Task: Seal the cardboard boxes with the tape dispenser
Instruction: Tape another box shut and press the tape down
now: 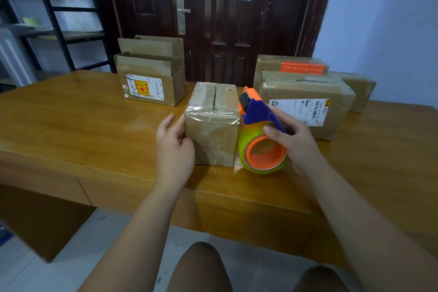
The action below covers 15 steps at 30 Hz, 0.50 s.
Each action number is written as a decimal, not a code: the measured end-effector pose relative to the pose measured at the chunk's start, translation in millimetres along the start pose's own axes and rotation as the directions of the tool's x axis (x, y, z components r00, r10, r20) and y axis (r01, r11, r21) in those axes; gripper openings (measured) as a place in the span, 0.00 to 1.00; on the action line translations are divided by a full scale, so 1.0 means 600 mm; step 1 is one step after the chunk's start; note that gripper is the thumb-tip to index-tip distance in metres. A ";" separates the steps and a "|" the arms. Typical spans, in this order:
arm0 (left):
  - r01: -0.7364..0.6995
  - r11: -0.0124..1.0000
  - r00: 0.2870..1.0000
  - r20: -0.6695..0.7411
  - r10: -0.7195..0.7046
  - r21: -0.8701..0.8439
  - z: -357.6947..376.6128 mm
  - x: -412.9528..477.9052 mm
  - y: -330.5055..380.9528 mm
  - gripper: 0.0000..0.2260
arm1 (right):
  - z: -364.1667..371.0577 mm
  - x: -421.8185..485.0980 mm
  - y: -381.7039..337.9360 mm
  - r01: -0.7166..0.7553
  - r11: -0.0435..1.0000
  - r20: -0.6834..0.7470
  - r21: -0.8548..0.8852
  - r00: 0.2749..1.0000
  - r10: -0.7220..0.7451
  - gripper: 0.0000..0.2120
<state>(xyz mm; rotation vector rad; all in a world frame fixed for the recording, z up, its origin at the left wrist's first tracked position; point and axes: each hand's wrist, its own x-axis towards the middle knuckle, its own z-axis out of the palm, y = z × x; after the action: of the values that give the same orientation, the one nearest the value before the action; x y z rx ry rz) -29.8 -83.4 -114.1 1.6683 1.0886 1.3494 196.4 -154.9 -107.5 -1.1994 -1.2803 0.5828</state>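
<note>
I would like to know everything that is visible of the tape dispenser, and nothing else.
The tape dispenser looks like plastic: a blue frame and handle, an orange head with a dark roller at the top, and an orange hub carrying a yellow-green roll of tape. It stands tilted, with the roll low and seemingly resting on the wooden table, close to the right of the small cardboard box. The right hand has its grip on the blue handle.

Wooden table [71,111]: five cardboard boxes [212,123], tape dispenser [256,111] seemingly resting.
</note>
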 end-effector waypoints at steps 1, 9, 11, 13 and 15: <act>0.038 0.997 0.998 0.041 -0.041 0.060 -0.007 0.007 0.003 0.21 | 0.001 -0.001 -0.001 0.003 1.000 -0.003 0.001 1.000 -0.003 0.30; -0.560 0.359 0.770 0.310 0.557 0.747 0.012 -0.008 0.062 0.30 | 0.016 -0.014 -0.002 0.005 0.999 -0.016 -0.039 1.000 -0.006 0.28; -0.550 0.350 0.800 0.357 0.483 0.759 0.019 0.003 0.063 0.25 | 0.014 -0.015 -0.008 0.019 0.998 -0.016 -0.061 1.000 -0.020 0.27; -0.555 0.378 0.799 0.349 0.489 0.741 0.015 0.016 0.060 0.19 | 0.008 -0.014 -0.017 0.048 0.996 0.008 -0.078 0.999 -0.048 0.26; -0.565 0.415 0.802 0.356 0.480 0.713 0.008 0.025 0.060 0.16 | 0.001 -0.011 -0.026 0.079 0.994 0.050 -0.081 0.996 -0.075 0.31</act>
<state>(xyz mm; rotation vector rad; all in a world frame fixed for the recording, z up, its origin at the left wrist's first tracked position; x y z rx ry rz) -17.5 -83.2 -76.8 2.9402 1.2573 1.1423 190.1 -165.8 -96.3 -1.2044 -1.3959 0.5089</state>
